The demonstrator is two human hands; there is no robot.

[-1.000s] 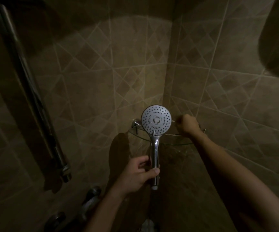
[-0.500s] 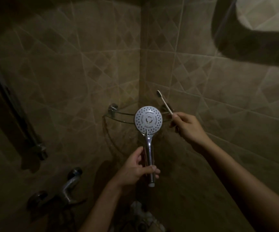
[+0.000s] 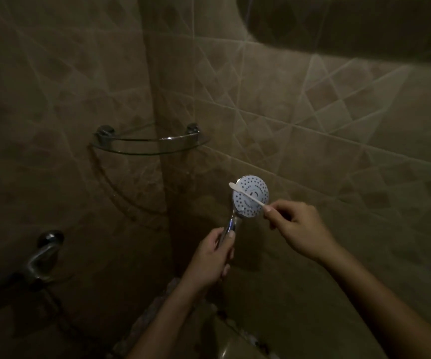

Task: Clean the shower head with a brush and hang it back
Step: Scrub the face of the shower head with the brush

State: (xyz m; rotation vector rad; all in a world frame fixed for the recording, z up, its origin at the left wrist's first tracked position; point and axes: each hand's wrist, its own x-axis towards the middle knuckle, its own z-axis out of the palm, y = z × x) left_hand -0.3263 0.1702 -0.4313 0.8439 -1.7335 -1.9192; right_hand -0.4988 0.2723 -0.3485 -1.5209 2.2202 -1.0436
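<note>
The chrome shower head (image 3: 254,203) has a round white spray face turned toward me, in a dim tiled corner. My left hand (image 3: 213,257) grips its chrome handle from below. My right hand (image 3: 296,228) pinches the handle of a thin white toothbrush (image 3: 245,194). The brush lies slantwise across the spray face, with its head at the upper left rim of the face. The lower end of the shower handle is hidden inside my left fist.
A glass corner shelf (image 3: 149,146) with a chrome rail hangs on the wall above left of the shower head. A chrome tap (image 3: 42,252) juts from the left wall, low down. A hose loops down the wall under the shelf. Tiled walls close both sides.
My right hand took the toothbrush off the corner shelf and brought it down onto the spray face. The shower head has moved lower and to the right of the shelf.
</note>
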